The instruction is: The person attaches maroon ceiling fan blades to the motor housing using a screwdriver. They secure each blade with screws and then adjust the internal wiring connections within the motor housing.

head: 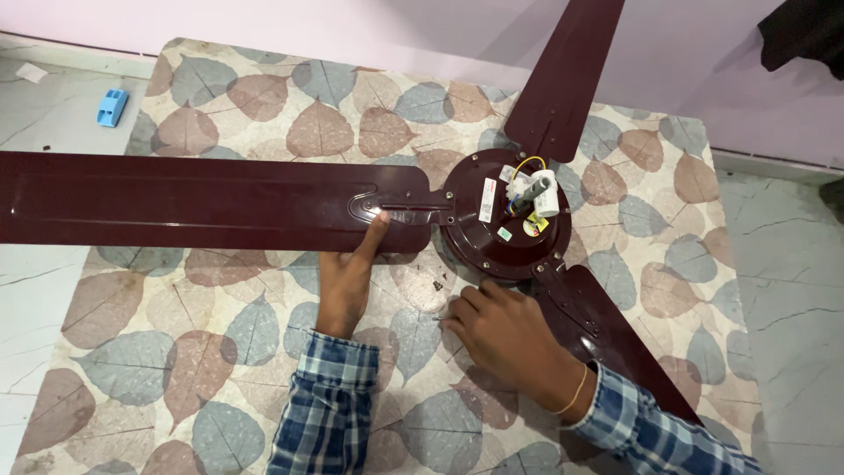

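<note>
Leaf-patterned covering in grey, brown and rose spreads over the surface [220,352], which stands against a pale lilac wall [352,22] on a grey marbled floor [53,114].

Ceiling fan [505,220] — dark maroon, three blades — lies on the surface just beyond both hands. Its round motor housing [475,242] sits directly ahead of the right hand and to the right of the left hand. A short grey shaft [525,195] with white fittings and a yellow wire loop stands at the housing centre.

Left blade [176,202] runs away to the left of the left hand, past the surface edge. Upper blade [563,75] extends away from both hands toward the wall. Lower blade [615,330] passes beneath the right wrist and forearm.

Left hand [347,281]: laid flat, index finger extended and pressed on the blade bracket [400,209] where the left blade meets the housing; remaining fingers loosely curled on the blade edge.

Right hand [505,339]: knuckles up, fingers bent down and gathered on the surface just below the housing rim. Whether the fingertips pinch anything cannot be told — they are hidden under the hand. A thin bangle [576,393] circles the wrist. Both forearms wear blue plaid sleeves [325,405].

A small blue object [112,106] lies on the floor, well apart, far left of the left hand.
</note>
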